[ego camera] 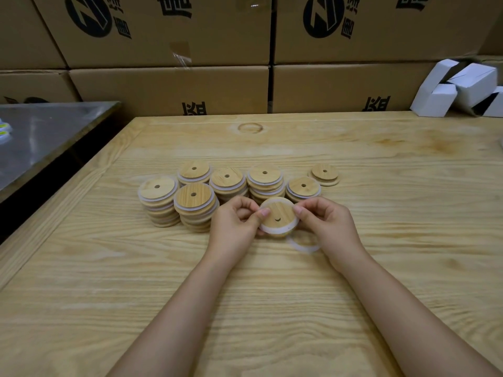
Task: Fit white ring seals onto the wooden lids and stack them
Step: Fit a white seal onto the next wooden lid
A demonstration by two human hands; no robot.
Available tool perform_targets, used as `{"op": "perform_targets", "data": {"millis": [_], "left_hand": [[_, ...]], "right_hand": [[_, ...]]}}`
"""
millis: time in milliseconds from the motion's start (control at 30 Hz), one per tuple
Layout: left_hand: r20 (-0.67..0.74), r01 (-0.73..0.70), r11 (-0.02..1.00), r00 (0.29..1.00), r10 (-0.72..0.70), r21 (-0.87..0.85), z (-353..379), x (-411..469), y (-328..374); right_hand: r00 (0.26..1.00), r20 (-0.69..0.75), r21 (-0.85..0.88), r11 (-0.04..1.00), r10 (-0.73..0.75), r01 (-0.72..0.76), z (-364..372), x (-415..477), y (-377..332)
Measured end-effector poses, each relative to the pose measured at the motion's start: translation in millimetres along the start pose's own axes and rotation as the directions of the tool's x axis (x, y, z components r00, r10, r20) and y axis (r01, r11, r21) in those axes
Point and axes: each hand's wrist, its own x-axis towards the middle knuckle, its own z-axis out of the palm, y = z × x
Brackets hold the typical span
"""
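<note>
Both hands hold one round wooden lid (279,217) tilted towards me above the table, with a white ring seal (275,230) stretched round its rim. My left hand (235,223) pinches the lid's left edge, thumb on its face. My right hand (325,219) pinches the right edge. A loose white ring seal (303,244) lies on the table just below the lid, under my right hand. Behind stand several stacks of sealed lids (194,206), and at the far right lies a bare lid (324,174) without a seal.
The wooden table (245,295) stretches wide around the work. Brown cardboard boxes (168,88) form a wall behind it. White folded cartons (460,88) lie at the back right. A grey metal table (40,137) stands to the left.
</note>
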Motion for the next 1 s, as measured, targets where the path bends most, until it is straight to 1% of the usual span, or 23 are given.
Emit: {"op": "perform_targets", "data": {"millis": [167,267,333,433,500,600,800,933,1000], "left_hand": [[-0.021,-0.034,0.996,0.999,0.032,-0.078,-1.0,-0.5,2.4],[-0.017,-0.072,0.99,0.997,0.071,-0.118,-1.5,-1.6,4.5],[0.042,-0.099,0.991,0.994,0.103,-0.087,-1.3,-2.3,4.5],[0.14,-0.171,0.985,0.976,0.166,0.026,-0.7,-3.4,2.5],[0.152,-0.2,0.976,0.971,0.185,0.087,0.0,-3.4,1.1],[0.134,-0.204,0.976,0.972,0.192,0.082,0.3,-2.8,0.0],[0.134,-0.167,0.986,0.977,0.169,-0.025,-1.9,-0.1,-2.5],[0.14,-0.103,0.985,0.982,0.123,-0.142,-2.5,0.4,-3.3],[0.14,-0.085,0.983,0.984,0.108,-0.161,-2.9,0.9,-3.0]], "right_hand": [[0.999,-0.002,0.007,0.999,-0.033,0.033,2.5,-3.0,-1.7],[0.997,-0.022,-0.036,0.997,-0.076,0.075,3.9,-4.5,-2.1],[0.992,-0.05,-0.071,0.991,-0.117,0.114,4.3,-5.4,-1.8],[0.98,-0.078,-0.109,0.978,-0.184,0.175,6.8,-8.0,-1.7],[0.965,-0.081,-0.148,0.961,-0.249,0.236,8.5,-10.1,-2.1],[0.947,-0.086,-0.165,0.942,-0.309,0.293,10.7,-12.1,-2.7],[0.964,-0.089,-0.099,0.966,-0.249,0.24,11.6,-10.2,-2.4],[0.97,-0.063,-0.051,0.972,-0.233,0.23,12.1,-7.9,-2.4],[0.972,-0.051,-0.046,0.973,-0.229,0.227,11.6,-7.0,-1.9]]}}
